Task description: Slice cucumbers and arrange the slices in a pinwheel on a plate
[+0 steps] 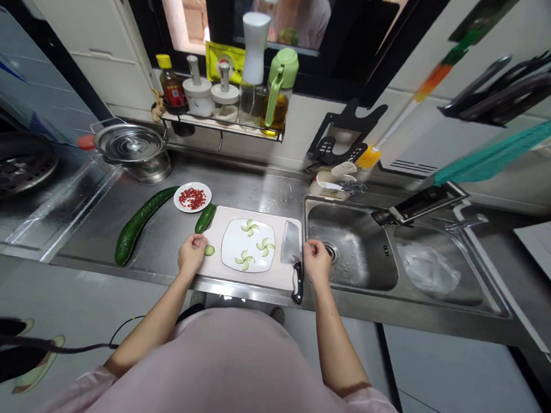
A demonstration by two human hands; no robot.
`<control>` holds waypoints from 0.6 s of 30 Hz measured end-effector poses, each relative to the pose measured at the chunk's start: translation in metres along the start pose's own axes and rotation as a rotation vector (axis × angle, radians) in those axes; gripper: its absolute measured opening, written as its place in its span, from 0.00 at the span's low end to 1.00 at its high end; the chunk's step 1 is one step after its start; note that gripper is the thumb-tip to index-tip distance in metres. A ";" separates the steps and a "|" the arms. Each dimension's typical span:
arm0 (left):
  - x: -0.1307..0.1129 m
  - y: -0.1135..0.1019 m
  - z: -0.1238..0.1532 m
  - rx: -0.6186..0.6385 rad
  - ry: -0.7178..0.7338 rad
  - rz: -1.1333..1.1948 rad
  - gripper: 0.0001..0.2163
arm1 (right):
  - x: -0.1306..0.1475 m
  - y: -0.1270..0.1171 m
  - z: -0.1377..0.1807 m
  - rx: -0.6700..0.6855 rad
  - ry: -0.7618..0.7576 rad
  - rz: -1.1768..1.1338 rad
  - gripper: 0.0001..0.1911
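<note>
My left hand (192, 252) is closed, fingers curled together, at the left edge of the pale cutting board (217, 215). A small cucumber piece (209, 250) lies on the board beside its fingertips. My right hand (317, 261) is closed in a pinch just off the board's right edge, above the sink's rim. What either hand holds, if anything, I cannot make out. Between them a white plate (236, 241) on the board carries three pinwheels of cucumber slices (265, 247). A cleaver (292, 243) with a black handle lies at the board's right side, close to my right hand.
A cut cucumber (205, 218), a long cucumber (143, 226) and a small dish (207, 205) of red bits lie left of the board. Farther left stands a steel pot (151, 168). On the right is a double sink (359, 239); condiments fill a rack (206, 122) behind.
</note>
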State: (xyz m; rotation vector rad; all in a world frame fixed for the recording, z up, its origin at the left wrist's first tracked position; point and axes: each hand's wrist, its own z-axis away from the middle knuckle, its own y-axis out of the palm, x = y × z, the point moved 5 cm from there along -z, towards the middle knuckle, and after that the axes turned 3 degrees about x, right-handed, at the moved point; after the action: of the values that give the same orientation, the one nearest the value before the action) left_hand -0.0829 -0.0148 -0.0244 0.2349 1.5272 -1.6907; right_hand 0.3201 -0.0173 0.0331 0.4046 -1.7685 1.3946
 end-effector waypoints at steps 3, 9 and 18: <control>-0.002 -0.006 -0.001 0.039 -0.004 -0.108 0.13 | 0.006 0.009 0.003 0.029 -0.007 -0.002 0.20; -0.006 -0.011 0.002 0.106 -0.006 -0.229 0.12 | 0.011 0.017 0.004 0.061 -0.034 -0.022 0.21; -0.014 0.004 0.009 0.136 0.046 -0.367 0.13 | 0.003 0.018 0.000 0.066 -0.052 -0.050 0.24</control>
State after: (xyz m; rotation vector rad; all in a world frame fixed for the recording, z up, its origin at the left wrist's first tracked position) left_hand -0.0678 -0.0162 -0.0166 0.0656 1.5604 -2.0926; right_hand 0.3065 -0.0103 0.0235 0.5216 -1.7450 1.4214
